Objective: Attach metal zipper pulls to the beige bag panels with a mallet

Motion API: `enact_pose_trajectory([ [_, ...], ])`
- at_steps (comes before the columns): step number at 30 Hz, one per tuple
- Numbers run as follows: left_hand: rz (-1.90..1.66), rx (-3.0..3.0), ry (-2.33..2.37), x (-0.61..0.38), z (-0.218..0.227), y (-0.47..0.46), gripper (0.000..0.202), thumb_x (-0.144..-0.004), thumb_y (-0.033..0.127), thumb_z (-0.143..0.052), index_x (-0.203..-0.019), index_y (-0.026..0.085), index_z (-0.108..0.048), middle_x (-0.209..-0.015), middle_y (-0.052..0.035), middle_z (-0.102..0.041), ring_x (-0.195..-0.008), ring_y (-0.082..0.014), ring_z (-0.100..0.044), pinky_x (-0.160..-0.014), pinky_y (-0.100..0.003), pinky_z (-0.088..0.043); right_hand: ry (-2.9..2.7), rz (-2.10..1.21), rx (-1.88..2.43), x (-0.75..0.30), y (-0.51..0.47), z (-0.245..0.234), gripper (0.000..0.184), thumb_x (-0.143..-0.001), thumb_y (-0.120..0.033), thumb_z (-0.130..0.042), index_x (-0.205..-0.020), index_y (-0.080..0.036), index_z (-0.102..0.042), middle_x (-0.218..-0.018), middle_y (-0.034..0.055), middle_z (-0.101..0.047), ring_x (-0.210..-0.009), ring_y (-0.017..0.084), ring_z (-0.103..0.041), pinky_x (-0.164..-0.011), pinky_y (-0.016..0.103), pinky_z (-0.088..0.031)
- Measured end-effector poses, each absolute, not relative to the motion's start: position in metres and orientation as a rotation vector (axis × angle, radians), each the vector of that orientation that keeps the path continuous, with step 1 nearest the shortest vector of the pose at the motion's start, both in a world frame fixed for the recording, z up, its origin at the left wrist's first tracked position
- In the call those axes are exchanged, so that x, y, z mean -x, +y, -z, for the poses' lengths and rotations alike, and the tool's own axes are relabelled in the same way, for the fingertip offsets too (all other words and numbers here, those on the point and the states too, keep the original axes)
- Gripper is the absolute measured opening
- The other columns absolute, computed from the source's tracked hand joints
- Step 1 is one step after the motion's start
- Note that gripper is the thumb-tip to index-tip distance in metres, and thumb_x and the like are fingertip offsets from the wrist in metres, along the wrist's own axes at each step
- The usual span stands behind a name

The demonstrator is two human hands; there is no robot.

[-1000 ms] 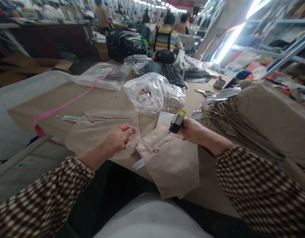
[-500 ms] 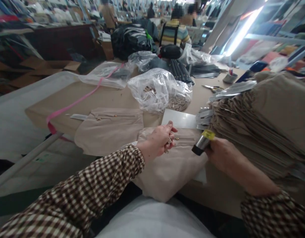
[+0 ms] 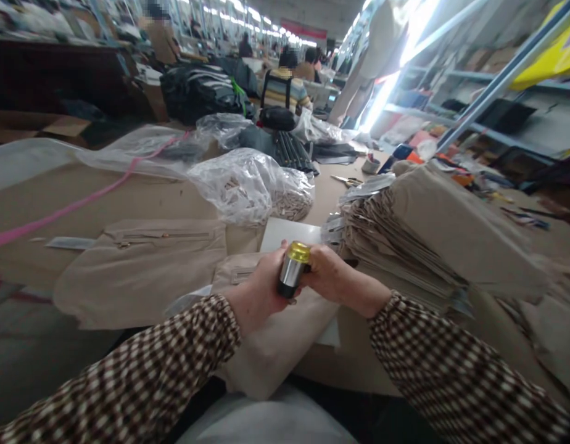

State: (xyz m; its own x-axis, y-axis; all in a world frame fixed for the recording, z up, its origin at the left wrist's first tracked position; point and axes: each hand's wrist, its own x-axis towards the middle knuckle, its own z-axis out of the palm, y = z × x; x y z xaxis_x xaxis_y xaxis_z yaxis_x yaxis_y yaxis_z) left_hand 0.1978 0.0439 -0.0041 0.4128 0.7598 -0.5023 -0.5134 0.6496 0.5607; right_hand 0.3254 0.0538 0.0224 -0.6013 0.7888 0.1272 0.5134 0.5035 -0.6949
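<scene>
My right hand (image 3: pixel 330 272) grips a hammer (image 3: pixel 292 270) whose short metal head has one yellow face and one black face. The head hangs right over the fingers of my left hand (image 3: pixel 261 282) and hides most of them. My left hand is closed above a beige fabric piece (image 3: pixel 261 364), near its zip (image 3: pixel 241 275); what it pinches I cannot make out. A white board (image 3: pixel 290 232) lies partly under that piece. To the left, a second beige piece (image 3: pixel 160 277) with a zip lies flat.
A tall stack of beige fabric pieces (image 3: pixel 433 246) stands at the right. Behind my hands is a clear plastic bag (image 3: pixel 248 185) of small beige parts. Scissors (image 3: pixel 347 181) lie farther back. A pink strap (image 3: pixel 113 185) crosses the left side. Co-workers sit beyond.
My right hand has brought the hammer left, from beside the stack to over my left hand. The view has swung to the right, so the table's things appear farther left.
</scene>
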Motion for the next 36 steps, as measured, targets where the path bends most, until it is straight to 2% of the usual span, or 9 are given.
enact_pose_trajectory([
  [5,-0.711,-0.377,0.946,-0.195,-0.006,0.045,0.056,-0.088,0.065,-0.026,-0.063,0.019,-0.047,-0.042,0.0003,-0.043,-0.028,-0.0130,-0.040,-0.028,-0.021,-0.027,-2.307,-0.820,1.060,-0.326,0.048,-0.014,0.012,-0.070,-0.005,-0.057,-0.075,-0.017,-0.057,-0.071,-0.0005,-0.063,-0.064,0.011,-0.057,-0.060,0.020,-0.044],
  [13,-0.710,-0.447,0.826,-0.201,-0.004,0.056,0.064,-0.084,0.073,-0.020,-0.064,0.018,-0.048,-0.047,-0.0020,-0.045,-0.033,-0.0129,-0.042,-0.029,-0.021,-0.027,-2.355,-0.709,1.222,-0.322,0.053,-0.029,0.008,-0.071,-0.011,-0.054,-0.069,-0.017,-0.058,-0.066,0.0012,-0.063,-0.067,0.015,-0.058,-0.059,0.021,-0.041],
  [16,-0.675,-0.517,0.887,-0.194,-0.005,0.060,0.056,-0.085,0.067,-0.029,-0.069,0.018,-0.049,-0.050,-0.0019,-0.047,-0.034,-0.0127,-0.044,-0.029,-0.021,-0.029,-2.447,-0.556,1.230,-0.326,0.062,-0.038,0.008,-0.072,-0.014,-0.054,-0.076,-0.017,-0.060,-0.072,0.0028,-0.064,-0.067,0.015,-0.057,-0.061,0.022,-0.040],
  [18,-0.649,-0.557,0.993,-0.186,-0.006,0.062,0.043,-0.087,0.057,-0.039,-0.074,0.017,-0.051,-0.051,-0.0006,-0.047,-0.036,-0.0111,-0.044,-0.032,-0.019,-0.032,-2.421,-0.433,1.303,-0.331,0.072,-0.039,0.007,-0.073,-0.016,-0.055,-0.077,-0.016,-0.060,-0.070,0.0027,-0.062,-0.064,0.014,-0.054,-0.059,0.022,-0.037],
  [22,-0.630,-0.588,1.055,-0.169,-0.001,0.067,0.031,-0.090,0.043,-0.047,-0.077,0.015,-0.053,-0.053,0.0010,-0.046,-0.040,-0.0080,-0.046,-0.041,-0.018,-0.042,-2.289,-0.413,1.464,-0.338,0.088,-0.023,0.011,-0.075,-0.024,-0.056,-0.069,-0.015,-0.056,-0.062,0.0001,-0.053,-0.057,0.010,-0.044,-0.052,0.021,-0.030],
  [24,-0.619,-0.609,0.997,-0.164,0.003,0.069,0.028,-0.091,0.038,-0.047,-0.076,0.015,-0.053,-0.053,0.0009,-0.046,-0.040,-0.0075,-0.045,-0.039,-0.017,-0.040,-2.256,-0.584,1.438,-0.337,0.089,-0.012,0.018,-0.075,-0.031,-0.058,-0.067,-0.015,-0.055,-0.060,-0.0013,-0.049,-0.057,0.009,-0.040,-0.051,0.021,-0.029],
  [28,-0.494,-0.735,0.899,-0.158,0.012,0.073,0.011,-0.083,0.021,-0.057,-0.074,0.014,-0.055,-0.051,0.0025,-0.045,-0.036,-0.0053,-0.039,-0.032,-0.013,-0.023,-2.144,-0.879,1.501,-0.332,0.080,0.002,0.027,-0.070,-0.038,-0.062,-0.061,-0.015,-0.052,-0.055,-0.0035,-0.041,-0.053,0.008,-0.036,-0.049,0.021,-0.026],
  [33,-0.518,-1.098,1.137,-0.164,0.021,0.077,0.028,-0.077,0.023,-0.063,-0.055,0.016,-0.049,-0.044,0.0047,-0.037,-0.031,-0.0047,-0.033,-0.032,-0.017,-0.019,-2.069,-1.169,1.652,-0.336,0.080,0.010,0.025,-0.069,-0.038,-0.062,-0.066,-0.016,-0.052,-0.049,-0.0054,-0.040,-0.045,0.006,-0.033,-0.043,0.021,-0.024],
  [36,-0.491,-1.307,1.261,-0.167,0.028,0.079,0.030,-0.077,0.025,-0.063,-0.051,0.016,-0.051,-0.040,0.0049,-0.035,-0.030,-0.0054,-0.029,-0.032,-0.019,-0.018,-2.117,-1.141,1.688,-0.336,0.088,0.019,0.019,-0.069,-0.033,-0.061,-0.067,-0.015,-0.054,-0.051,-0.0052,-0.043,-0.047,0.006,-0.034,-0.045,0.020,-0.026],
])
